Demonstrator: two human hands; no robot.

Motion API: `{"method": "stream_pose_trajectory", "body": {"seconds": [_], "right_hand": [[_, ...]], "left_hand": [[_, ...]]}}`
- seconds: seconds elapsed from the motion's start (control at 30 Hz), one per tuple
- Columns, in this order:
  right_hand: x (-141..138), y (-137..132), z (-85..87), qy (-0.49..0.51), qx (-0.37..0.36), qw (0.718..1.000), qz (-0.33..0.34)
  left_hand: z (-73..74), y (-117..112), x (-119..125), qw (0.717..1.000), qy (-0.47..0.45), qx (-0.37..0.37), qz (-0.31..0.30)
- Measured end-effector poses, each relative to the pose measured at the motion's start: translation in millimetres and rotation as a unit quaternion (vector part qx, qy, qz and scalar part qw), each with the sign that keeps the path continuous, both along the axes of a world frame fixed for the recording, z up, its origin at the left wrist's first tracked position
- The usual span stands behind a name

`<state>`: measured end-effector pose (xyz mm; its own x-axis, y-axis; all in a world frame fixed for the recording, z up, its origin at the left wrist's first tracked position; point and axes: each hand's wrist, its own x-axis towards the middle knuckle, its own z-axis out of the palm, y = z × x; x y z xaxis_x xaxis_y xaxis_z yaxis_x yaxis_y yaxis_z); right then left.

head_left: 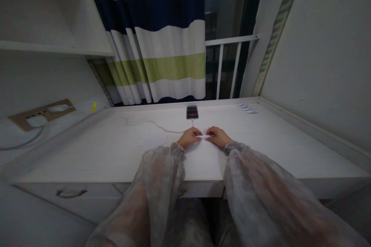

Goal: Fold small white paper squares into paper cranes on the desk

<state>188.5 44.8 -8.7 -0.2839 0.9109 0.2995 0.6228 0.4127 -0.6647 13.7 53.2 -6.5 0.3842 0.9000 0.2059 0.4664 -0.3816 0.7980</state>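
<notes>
A small folded strip of white paper [204, 137] is stretched between my two hands, just above or on the white desk. My left hand [189, 137] pinches its left end between thumb and fingers. The right end is pinched by my right hand [218, 136]. Both wrists rest low over the desktop, in sheer puffed sleeves with gathered cuffs. Straight beyond the hands lies a phone [192, 112] with its screen lit, a white cable plugged into its near end. Several small folded white paper pieces [247, 108] lie in a row at the back right.
The white desk [116, 162] has a raised rim along its back and sides. A charging cable [156, 124] runs left toward a wall socket panel [42, 114]. A striped curtain [174, 38] hangs behind, beside a window railing [232, 40]. A drawer handle [71, 193] sticks out at front left.
</notes>
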Motion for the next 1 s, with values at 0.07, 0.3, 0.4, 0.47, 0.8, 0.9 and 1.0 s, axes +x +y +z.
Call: {"method": "stream_pose_trajectory", "body": {"seconds": [0.07,0.3,0.4,0.47,0.8,0.9,1.0], "right_hand": [[-0.4,-1.2,1.5,0.026,-0.01,1.0,0.014],[1.2,3.4,10.3,0.154,-0.034,0.986,0.057],[0.8,14.4,9.4,0.213,-0.046,0.973,0.072],[-0.8,24.9,6.5,0.246,-0.05,0.965,0.073],[-4.2,60.2,-0.7,0.361,-0.053,0.931,0.015],[-5.7,58.8,-0.1,0.362,-0.056,0.93,0.002],[-14.8,53.0,-0.7,0.346,-0.064,0.936,0.016]], "left_hand": [[1.8,-1.8,3.3,0.999,-0.023,-0.026,-0.024],[5.1,-3.3,16.3,0.969,-0.208,-0.127,-0.046],[3.7,3.5,20.7,0.949,-0.264,-0.168,-0.024],[2.5,9.6,23.7,0.939,-0.294,-0.179,0.012],[2.8,24.2,26.1,0.905,-0.37,-0.175,0.111],[5.8,25.3,24.9,0.89,-0.406,-0.163,0.13],[5.9,26.5,26.4,0.877,-0.433,-0.154,0.143]]}}
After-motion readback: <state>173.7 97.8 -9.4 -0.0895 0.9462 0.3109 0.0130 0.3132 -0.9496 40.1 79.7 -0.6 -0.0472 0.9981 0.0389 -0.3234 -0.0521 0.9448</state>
